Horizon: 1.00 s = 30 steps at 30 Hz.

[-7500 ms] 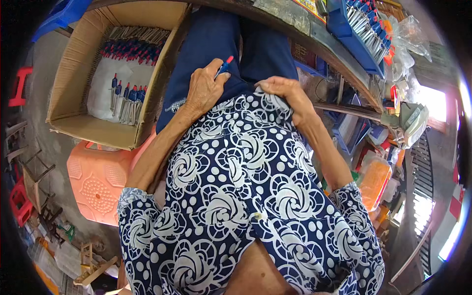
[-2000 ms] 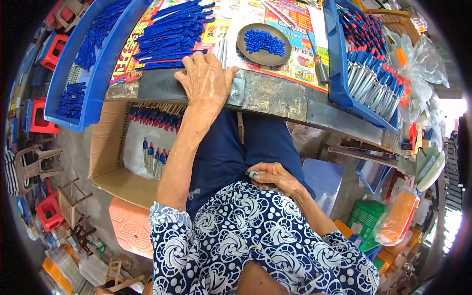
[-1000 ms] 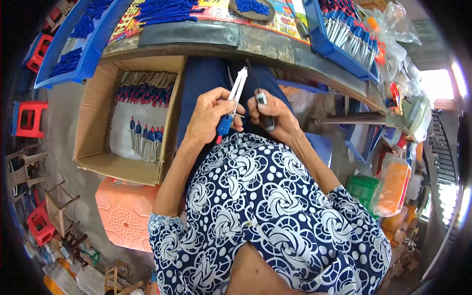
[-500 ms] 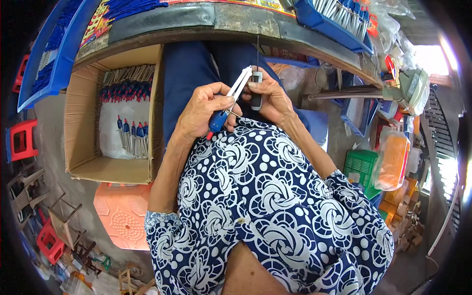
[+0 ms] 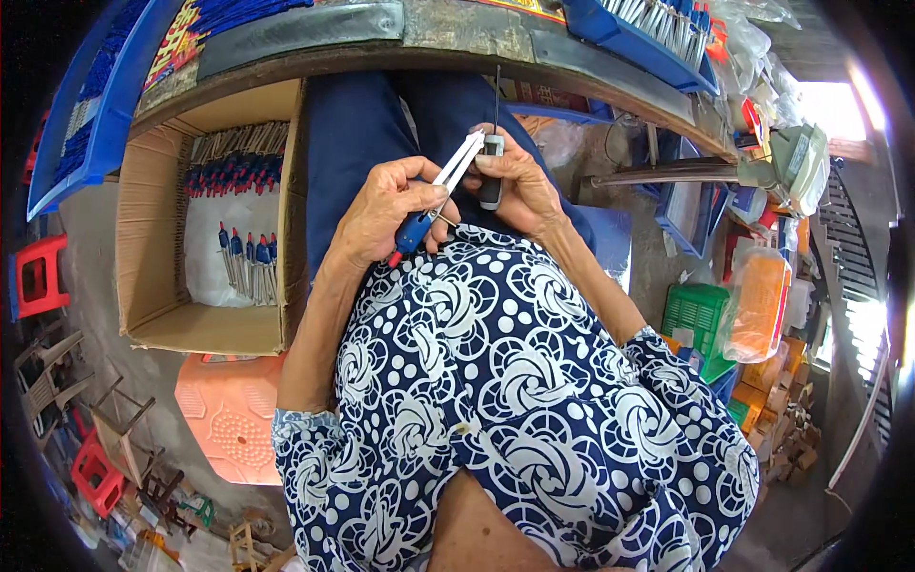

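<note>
My left hand (image 5: 393,208) is closed round a drawing compass (image 5: 414,232) with a blue head, a red knob and two pale metal legs. The compass slants, its knob down toward my body and its leg tips up at my right fingers. My right hand (image 5: 527,186) grips a screwdriver (image 5: 491,194) with a black and grey handle, its thin dark shaft pointing away from me. Right fingertips are at the compass tips, partly hiding them. Both hands are above my lap, close together.
At left, a cardboard box (image 5: 151,250) holds several similar compasses (image 5: 250,259) on pale lining, above a pink stool (image 5: 229,419). The worktable edge (image 5: 457,48) curves across the front, bearing blue trays (image 5: 71,143) of parts. A metal bar (image 5: 658,174) juts in at right.
The whole scene has shifted slightly left in view. Both hands keep their hold on the compass and the screwdriver, with little visible movement between them.
</note>
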Each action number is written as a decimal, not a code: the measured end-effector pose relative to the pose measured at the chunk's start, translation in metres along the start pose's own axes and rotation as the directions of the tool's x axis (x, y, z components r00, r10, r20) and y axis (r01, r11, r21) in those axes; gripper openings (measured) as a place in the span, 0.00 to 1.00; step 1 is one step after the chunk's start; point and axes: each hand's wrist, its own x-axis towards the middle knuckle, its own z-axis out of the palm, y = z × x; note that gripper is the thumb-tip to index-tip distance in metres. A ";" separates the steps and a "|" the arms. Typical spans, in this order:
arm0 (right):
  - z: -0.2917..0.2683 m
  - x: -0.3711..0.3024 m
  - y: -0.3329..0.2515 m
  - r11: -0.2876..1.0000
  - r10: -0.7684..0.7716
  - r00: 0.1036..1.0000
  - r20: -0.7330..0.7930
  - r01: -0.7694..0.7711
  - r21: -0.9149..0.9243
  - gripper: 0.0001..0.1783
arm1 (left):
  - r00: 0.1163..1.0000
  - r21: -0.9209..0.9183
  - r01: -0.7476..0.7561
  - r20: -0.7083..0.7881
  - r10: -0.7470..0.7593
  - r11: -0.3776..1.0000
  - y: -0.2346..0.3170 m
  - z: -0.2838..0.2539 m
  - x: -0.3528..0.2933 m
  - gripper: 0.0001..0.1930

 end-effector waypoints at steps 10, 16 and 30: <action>-0.001 0.001 0.000 1.000 0.003 1.000 -0.001 -0.003 -0.010 0.19 | 1.000 0.000 0.001 0.009 -0.001 1.000 -0.005 -0.006 0.003 0.08; 0.001 0.000 -0.001 0.999 0.023 1.000 -0.008 -0.023 -0.028 0.20 | 1.000 0.003 0.008 -0.014 -0.008 1.000 -0.007 -0.006 0.001 0.08; 0.003 0.006 0.001 0.992 0.052 0.994 -0.094 -0.062 -0.114 0.17 | 0.998 0.044 -0.011 0.065 0.008 0.999 -0.009 -0.009 0.000 0.08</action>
